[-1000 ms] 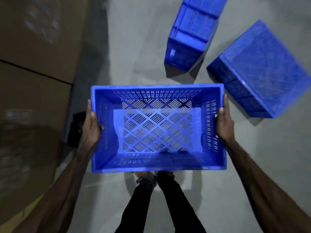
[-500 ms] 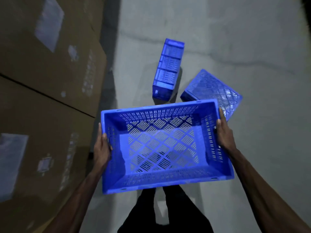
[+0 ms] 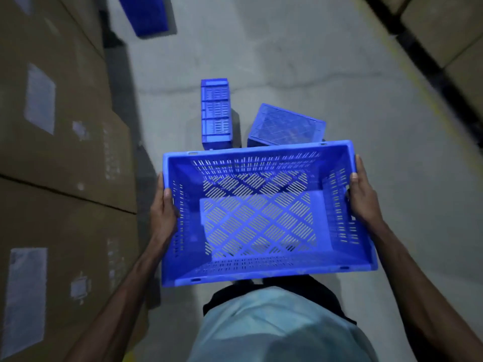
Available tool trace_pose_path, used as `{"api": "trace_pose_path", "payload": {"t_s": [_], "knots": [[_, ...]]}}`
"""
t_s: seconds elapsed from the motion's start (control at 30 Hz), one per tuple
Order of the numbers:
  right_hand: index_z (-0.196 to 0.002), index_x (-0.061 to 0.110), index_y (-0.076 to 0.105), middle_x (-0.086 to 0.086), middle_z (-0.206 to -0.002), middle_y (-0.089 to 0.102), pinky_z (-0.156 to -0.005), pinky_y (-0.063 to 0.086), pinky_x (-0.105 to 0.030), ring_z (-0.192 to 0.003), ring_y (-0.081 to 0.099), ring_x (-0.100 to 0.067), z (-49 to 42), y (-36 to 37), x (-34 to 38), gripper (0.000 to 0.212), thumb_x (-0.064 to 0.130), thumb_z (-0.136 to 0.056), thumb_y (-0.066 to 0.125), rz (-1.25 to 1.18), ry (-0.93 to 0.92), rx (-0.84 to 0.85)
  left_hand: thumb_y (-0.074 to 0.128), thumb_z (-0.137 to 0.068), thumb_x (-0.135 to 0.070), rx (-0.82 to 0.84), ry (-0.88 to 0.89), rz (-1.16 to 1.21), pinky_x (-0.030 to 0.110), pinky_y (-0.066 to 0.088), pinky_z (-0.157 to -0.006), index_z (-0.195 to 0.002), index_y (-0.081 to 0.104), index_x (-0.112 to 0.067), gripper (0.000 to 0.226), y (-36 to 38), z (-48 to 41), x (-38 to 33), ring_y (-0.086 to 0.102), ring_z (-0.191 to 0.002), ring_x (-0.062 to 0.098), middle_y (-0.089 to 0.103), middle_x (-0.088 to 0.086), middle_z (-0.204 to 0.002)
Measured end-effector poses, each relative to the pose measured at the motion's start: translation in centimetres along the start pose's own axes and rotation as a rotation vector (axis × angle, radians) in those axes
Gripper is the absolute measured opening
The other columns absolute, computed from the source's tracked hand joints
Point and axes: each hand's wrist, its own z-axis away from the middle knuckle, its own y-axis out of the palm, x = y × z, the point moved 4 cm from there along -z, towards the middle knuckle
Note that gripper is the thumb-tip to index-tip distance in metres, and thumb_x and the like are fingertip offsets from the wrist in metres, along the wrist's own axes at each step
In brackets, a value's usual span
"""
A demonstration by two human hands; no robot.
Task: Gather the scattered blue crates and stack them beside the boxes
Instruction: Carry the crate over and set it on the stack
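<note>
An open-topped blue slotted plastic crate [image 3: 261,218] is held level in the air at waist height. The left hand [image 3: 164,212] and right hand [image 3: 362,199] clasp its short ends, with the fingers [image 3: 354,176] curled over the rims and both arms reaching forward. Four blue crates show in all: the held one, a crate on its side [image 3: 216,116] and an overturned crate [image 3: 286,125] on the grey concrete floor [image 3: 287,61] just beyond it, and a far crate [image 3: 146,14] beside the stacked brown cardboard boxes [image 3: 65,152] on the left.

concrete floor [image 3: 300,61] | side-lying crate [image 3: 216,116] | overturned crate [image 3: 286,125] | cardboard boxes [image 3: 60,152] left
</note>
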Motion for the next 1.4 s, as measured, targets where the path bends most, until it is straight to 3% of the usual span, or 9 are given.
{"api": "trace_pose_path", "payload": {"t_s": [0.2,0.43,0.57,0.8,0.93,1.0,1.17,1.3,1.4], "knots": [[-0.144,0.076,0.008,0.008,-0.108,0.054,-0.090,0.056,-0.051,-0.085,0.069,-0.036,2.1,-7.0,-7.4,0.058,0.087,-0.088,0.015,-0.075,0.146,-0.153,0.033,-0.098,-0.069,0.157,0.097,-0.109,0.073,0.047,-0.092,-0.147,0.023,-0.070,0.049,7.7,0.0,-5.9,0.053,-0.119,0.061,0.049,0.034,-0.141],[-0.146,0.073,0.010,-0.022,-0.119,0.070,-0.092,0.052,-0.044,-0.099,0.069,-0.044,2.4,-18.8,-19.1,0.053,0.074,-0.093,0.019,-0.076,0.294,-0.307,0.031,-0.099,-0.069,0.278,0.280,-0.098,0.057,0.051,-0.096,-0.145,0.024,-0.072,0.046,22.2,4.4,-16.4,0.063,-0.112,0.048,0.063,0.030,-0.128],[-0.154,0.060,0.014,-0.022,-0.120,0.070,-0.082,0.047,-0.036,-0.097,0.069,-0.044,2.2,-26.0,-26.0,0.053,0.060,-0.102,0.023,-0.058,0.353,-0.378,0.032,-0.101,-0.065,0.318,0.363,-0.048,0.049,0.052,-0.082,-0.147,0.025,-0.068,0.047,31.9,8.2,-21.5,0.059,-0.073,0.024,0.068,0.021,-0.100],[-0.157,0.054,0.014,-0.018,-0.130,0.068,-0.090,0.049,-0.039,-0.105,0.068,-0.045,1.4,-36.8,-35.7,0.051,0.053,-0.108,0.026,-0.080,0.468,-0.456,0.035,-0.112,-0.031,0.428,0.484,-0.078,0.013,0.042,-0.059,-0.159,0.030,-0.036,0.047,46.9,12.2,-30.3,0.046,-0.054,0.009,0.052,0.006,-0.068],[-0.154,0.060,0.013,-0.015,-0.131,0.067,-0.092,0.049,-0.039,-0.105,0.068,-0.042,-1.6,-40.3,-39.9,0.049,0.053,-0.108,0.026,-0.109,0.516,-0.471,0.035,-0.110,-0.042,0.459,0.500,-0.103,0.030,0.046,-0.062,-0.156,0.029,-0.047,0.046,54.1,11.9,-33.6,0.048,-0.051,0.004,0.054,0.008,-0.067],[-0.154,0.061,0.013,-0.013,-0.132,0.067,-0.088,0.048,-0.037,-0.104,0.068,-0.041,-3.7,-41.6,-41.6,0.048,0.052,-0.108,0.027,-0.123,0.507,-0.492,0.036,-0.110,-0.042,0.460,0.510,-0.118,0.025,0.046,-0.059,-0.156,0.029,-0.048,0.047,56.9,11.1,-35.2,0.048,-0.051,0.004,0.054,0.007,-0.066],[-0.152,0.064,0.013,-0.009,-0.141,0.062,-0.092,0.048,-0.037,-0.110,0.067,-0.037,-11.7,-44.7,-45.9,0.047,0.054,-0.108,0.028,-0.172,0.520,-0.482,0.035,-0.107,-0.052,0.489,0.518,-0.123,0.043,0.049,-0.063,-0.146,0.028,-0.066,0.042,66.1,7.7,-39.8,0.050,-0.053,0.018,0.055,0.006,-0.065],[-0.146,0.071,0.011,-0.012,-0.136,0.065,-0.095,0.049,-0.041,-0.110,0.067,-0.040,-20.4,-47.3,-48.9,0.046,0.057,-0.107,0.028,-0.163,0.515,-0.463,0.037,-0.109,-0.045,0.484,0.478,-0.098,0.037,0.047,-0.059,-0.151,0.031,-0.058,0.045,73.7,3.9,-43.2,0.050,-0.054,0.019,0.055,0.005,-0.064],[-0.147,0.070,0.013,-0.003,-0.148,0.057,-0.104,0.046,-0.042,-0.119,0.064,-0.038,-27.9,-50.0,-49.5,0.046,0.057,-0.106,0.029,-0.172,0.513,-0.436,0.037,-0.107,-0.052,0.467,0.447,-0.079,0.038,0.048,-0.060,-0.143,0.029,-0.071,0.042,78.1,0.8,-46.3,0.048,-0.053,0.019,0.055,0.003,-0.065]]}}
